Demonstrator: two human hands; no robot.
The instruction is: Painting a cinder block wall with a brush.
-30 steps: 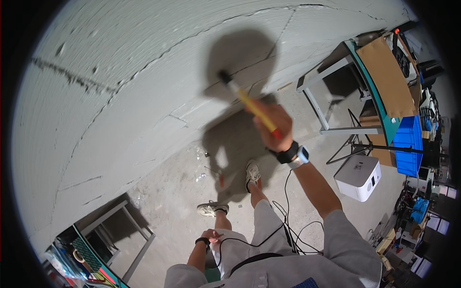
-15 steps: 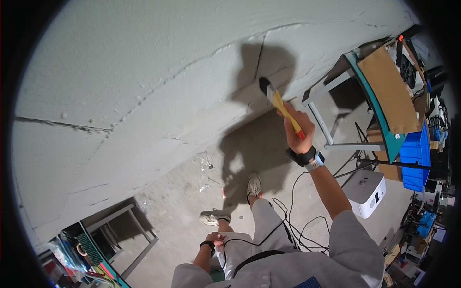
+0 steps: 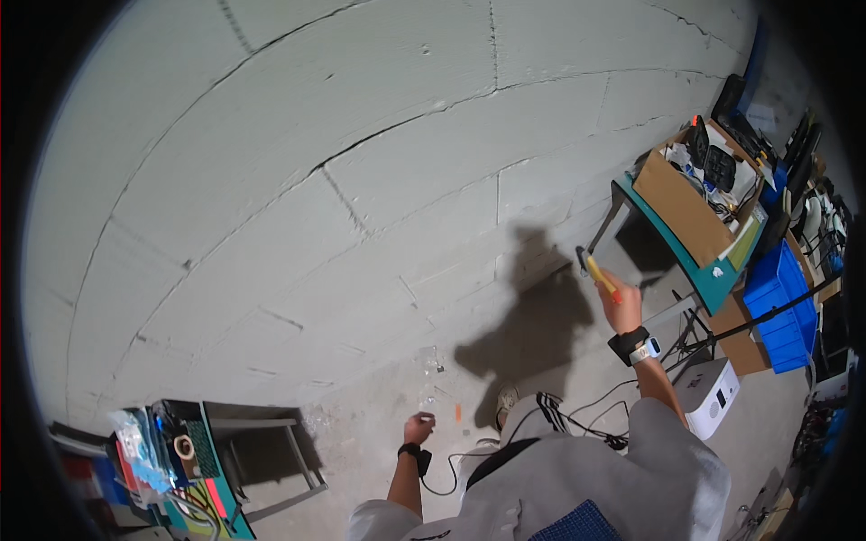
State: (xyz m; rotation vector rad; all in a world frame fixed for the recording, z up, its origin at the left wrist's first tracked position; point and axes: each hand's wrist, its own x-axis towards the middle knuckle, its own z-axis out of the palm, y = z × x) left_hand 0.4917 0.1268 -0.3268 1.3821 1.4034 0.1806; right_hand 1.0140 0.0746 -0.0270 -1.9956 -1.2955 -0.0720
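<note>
My right hand is closed round the yellow handle of a paintbrush, whose handle end is red. The brush's dark bristles point up and left, in front of the lower part of a white-painted block wall. From this angle I cannot tell whether they touch it. Dark joint lines and cracks run across the wall. My left hand hangs in the air above the floor at lower middle, its fingers loosely bent and nothing visible in them.
At right stands a green-topped table with a cardboard box of odds and ends. Beside it are a blue crate and a white boxy device. Black cables trail near my legs. Another cluttered table stands lower left.
The view has shifted, showing more of the wall. My right hand has moved right and down with the paintbrush. My left hand has come away from my thigh and lifted forward.
</note>
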